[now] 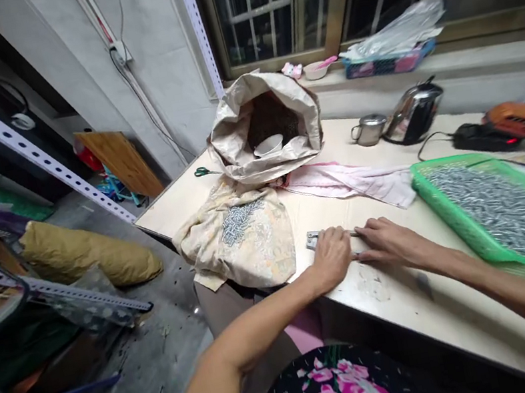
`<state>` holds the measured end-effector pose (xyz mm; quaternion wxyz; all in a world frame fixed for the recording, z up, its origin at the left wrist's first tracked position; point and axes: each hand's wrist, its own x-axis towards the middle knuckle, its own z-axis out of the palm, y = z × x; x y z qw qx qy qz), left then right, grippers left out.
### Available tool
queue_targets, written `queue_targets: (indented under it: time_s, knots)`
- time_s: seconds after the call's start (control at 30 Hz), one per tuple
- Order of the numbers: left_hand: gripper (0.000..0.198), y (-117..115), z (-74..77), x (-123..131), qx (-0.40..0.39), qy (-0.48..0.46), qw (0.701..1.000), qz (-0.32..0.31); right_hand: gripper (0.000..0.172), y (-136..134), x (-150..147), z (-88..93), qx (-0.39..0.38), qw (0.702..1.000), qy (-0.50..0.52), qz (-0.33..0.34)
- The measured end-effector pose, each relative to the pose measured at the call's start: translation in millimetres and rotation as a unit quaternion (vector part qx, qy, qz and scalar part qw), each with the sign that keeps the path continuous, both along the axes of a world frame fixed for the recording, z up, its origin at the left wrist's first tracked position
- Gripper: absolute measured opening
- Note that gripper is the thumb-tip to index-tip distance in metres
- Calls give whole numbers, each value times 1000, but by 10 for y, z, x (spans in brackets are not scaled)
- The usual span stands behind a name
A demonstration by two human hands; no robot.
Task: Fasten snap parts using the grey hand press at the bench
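My left hand (333, 257) is closed over a small grey metal tool (311, 240) lying flat on the table; the tool's squared end sticks out to the left of my fingers. Just to the right, my right hand (387, 242) has its fingertips and thumb at the tool's other end, where thin dark parts show. Most of the tool is hidden under my hands, so its exact kind is unclear. Left of them, a pile of small metal screws or pins (239, 223) rests on a stained cloth (270, 242) at the table edge.
A green basket (471, 241) full of similar metal pieces stands at right. Behind are an open sack (226, 138) holding a white bowl (270, 146), a pink cloth (356, 181), scissors (204, 171), a steel mug (369, 130), a kettle (413, 112) and an orange power tool (523, 118).
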<state>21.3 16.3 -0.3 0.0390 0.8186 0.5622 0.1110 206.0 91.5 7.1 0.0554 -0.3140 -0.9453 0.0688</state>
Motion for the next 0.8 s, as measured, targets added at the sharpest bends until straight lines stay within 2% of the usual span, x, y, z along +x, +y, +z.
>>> queue_targets:
  time_s: [0.13, 0.23, 0.37, 0.43, 0.57, 0.63, 0.7, 0.8]
  knots:
    - [49, -388, -156, 146, 62, -31, 998, 7, 40, 98, 28, 92, -44, 999, -11, -20]
    - [53, -584, -198, 218, 56, -63, 996, -5, 33, 50, -4, 119, -13, 998, -17, -53]
    - [40, -613, -150, 215, 43, -85, 995, -23, 20, 42, -115, 123, 20, 997, -42, -68]
    - [32, -594, -123, 201, 36, -88, 995, -35, 19, 101, -167, 140, 26, 996, -39, -81]
    - [34, -594, -121, 190, 37, -113, 992, -40, 19, 102, -338, 225, 26, 995, -32, -96]
    - [39, -602, -135, 191, 38, -133, 989, -41, 23, -23, -505, 268, 15, 998, -20, -64]
    - [39, -603, -145, 192, 30, -146, 988, -40, 23, -186, -714, 296, -12, 1000, -3, 0]
    - [34, -589, -148, 197, -22, -138, 990, -19, 20, -346, -1011, 303, -51, 996, 4, 74]
